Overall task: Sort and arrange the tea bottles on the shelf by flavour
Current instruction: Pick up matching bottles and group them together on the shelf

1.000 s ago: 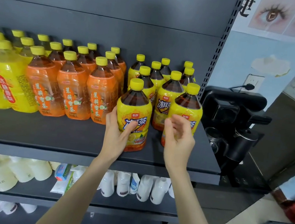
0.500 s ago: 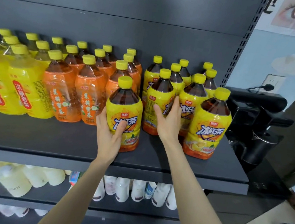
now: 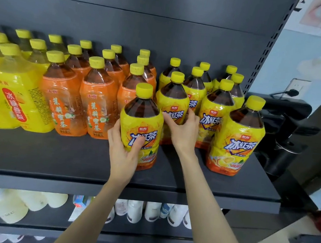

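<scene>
Head view. Black machine (image 3: 286,135) at 3 o'clock, just past the shelf (image 3: 71,161) end; wall socket (image 3: 297,87) with a plug above it. Lower shelf (image 3: 143,233) at 6 o'clock holds white bottles (image 3: 135,210), and pale ones lying at 7-8 o'clock.

Orange bottles (image 3: 62,100) in rows at 9-10 o'clock and yellow bottles (image 3: 16,101) at far 9 crowd the left. The yellow-label tea group fills 1-2 o'clock, so the back rows are packed tight.

Front bottle (image 3: 141,127) stands upright at centre, ahead of the rows, with dark tea inside and its yellow cap on. Left hand (image 3: 122,151) wraps its lower label, thumb across the front. Right hand (image 3: 182,132) reaches past it and curls round the second bottle (image 3: 174,103) just behind, at 12-1 o'clock. Right bottle (image 3: 237,140) stands alone at 3 o'clock near the shelf edge, untouched. All caps yellow; orange ones hold lighter amber tea.
</scene>
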Available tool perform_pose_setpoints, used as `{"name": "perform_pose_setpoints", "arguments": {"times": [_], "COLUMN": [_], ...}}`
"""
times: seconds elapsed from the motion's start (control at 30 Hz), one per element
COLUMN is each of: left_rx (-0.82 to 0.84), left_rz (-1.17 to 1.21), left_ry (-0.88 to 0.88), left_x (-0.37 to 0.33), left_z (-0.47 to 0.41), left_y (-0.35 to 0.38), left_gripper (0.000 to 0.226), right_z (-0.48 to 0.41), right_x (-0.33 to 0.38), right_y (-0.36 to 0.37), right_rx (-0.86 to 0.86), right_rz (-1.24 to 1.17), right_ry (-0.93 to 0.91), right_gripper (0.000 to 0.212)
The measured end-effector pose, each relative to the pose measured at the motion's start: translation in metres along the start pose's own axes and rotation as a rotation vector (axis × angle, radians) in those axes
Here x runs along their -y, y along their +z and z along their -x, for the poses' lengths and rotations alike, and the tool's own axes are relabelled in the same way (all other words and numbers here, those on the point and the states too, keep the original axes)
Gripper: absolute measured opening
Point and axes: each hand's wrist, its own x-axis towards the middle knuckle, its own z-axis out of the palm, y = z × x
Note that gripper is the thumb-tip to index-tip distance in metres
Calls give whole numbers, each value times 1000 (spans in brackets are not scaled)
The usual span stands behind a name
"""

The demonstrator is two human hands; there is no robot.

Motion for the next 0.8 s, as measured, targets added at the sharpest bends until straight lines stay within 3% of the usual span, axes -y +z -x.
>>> {"name": "perform_pose_setpoints", "arguments": {"times": [0.13, 0.23, 0.57, 0.8], "left_rx": [-3, -8, -6, 7], "left_rz": [8, -1, -13, -30], "left_ry": [1, 2, -17, -4], "left_x": [-1, -2, 2, 0], "left_z": [1, 1, 1, 0], "left_y": [1, 1, 1, 2], "left_gripper": [82, 83, 84, 85], "right_z": [-4, -9, -9, -8], "right_x": [-4, -8, 1, 5], "right_y": [3, -4, 9, 11], "right_rx": [80, 151, -53, -91], "right_rz": [-89, -161, 70, 175], "right_ry": [21, 16, -63, -87], "right_gripper": [89, 69, 73, 69]}}
